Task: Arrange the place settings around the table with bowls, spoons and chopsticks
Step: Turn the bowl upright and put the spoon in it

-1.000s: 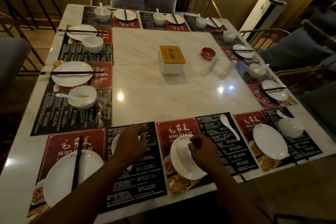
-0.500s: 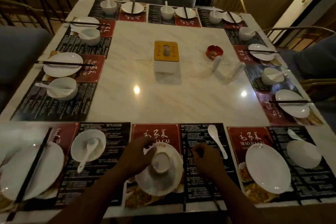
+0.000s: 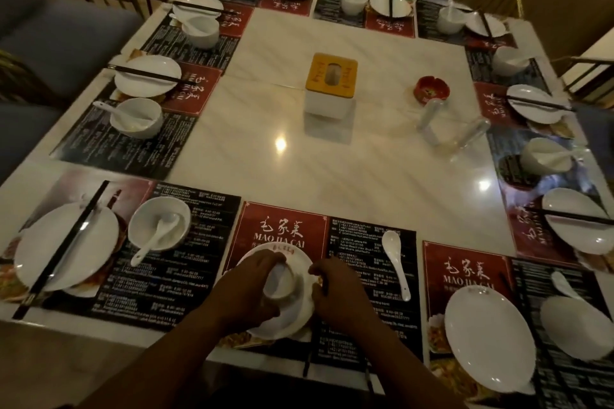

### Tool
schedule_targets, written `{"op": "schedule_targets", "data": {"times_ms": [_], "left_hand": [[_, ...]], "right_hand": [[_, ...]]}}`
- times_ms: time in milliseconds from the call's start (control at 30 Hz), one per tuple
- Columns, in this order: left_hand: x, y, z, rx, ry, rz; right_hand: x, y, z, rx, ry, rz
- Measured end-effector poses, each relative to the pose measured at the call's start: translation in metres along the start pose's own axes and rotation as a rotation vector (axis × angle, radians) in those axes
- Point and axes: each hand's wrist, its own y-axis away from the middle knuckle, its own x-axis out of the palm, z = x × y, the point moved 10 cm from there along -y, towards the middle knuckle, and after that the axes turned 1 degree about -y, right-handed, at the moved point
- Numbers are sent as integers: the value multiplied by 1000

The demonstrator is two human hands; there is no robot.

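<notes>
In front of me a white plate (image 3: 292, 319) sits on the red and black placemat (image 3: 282, 226), with a small white bowl (image 3: 282, 282) on it. My left hand (image 3: 246, 295) grips the bowl from the left. My right hand (image 3: 335, 295) is curled at the plate's right rim, where it appears to hold dark chopsticks (image 3: 307, 362) that run back under my wrist. A white spoon (image 3: 395, 262) lies loose on the mat to the right.
The left setting has a plate (image 3: 40, 252) with chopsticks across it and a bowl (image 3: 159, 222) holding a spoon. The right setting has a plate (image 3: 488, 335), a bowl (image 3: 574, 325) and a spoon (image 3: 564, 285). A tissue box (image 3: 330, 83) and a red ashtray (image 3: 432, 88) stand mid-table.
My left hand left the left setting's bowl and now grips the bowl on the centre plate. My right hand shifted from the plate's top to its right rim.
</notes>
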Motion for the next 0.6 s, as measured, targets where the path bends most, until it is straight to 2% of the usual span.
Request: {"op": "schedule_targets", "data": {"times_ms": [133, 233, 333, 467, 600], "left_hand": [[-6, -1, 1, -4, -4, -23], [-16, -2, -1, -46, 117, -49], [-24, -6, -2, -87, 249, -77], [-18, -17, 0, -227, 572, -51], [-6, -31, -16, -315, 905, -4]], "right_hand": [[-3, 1, -5, -16, 7, -23], [-10, 2, 1, -61, -41, -53], [-11, 4, 13, -128, -128, 5], [-15, 7, 17, -135, -290, 60], [-30, 3, 15, -100, -363, -29]]}}
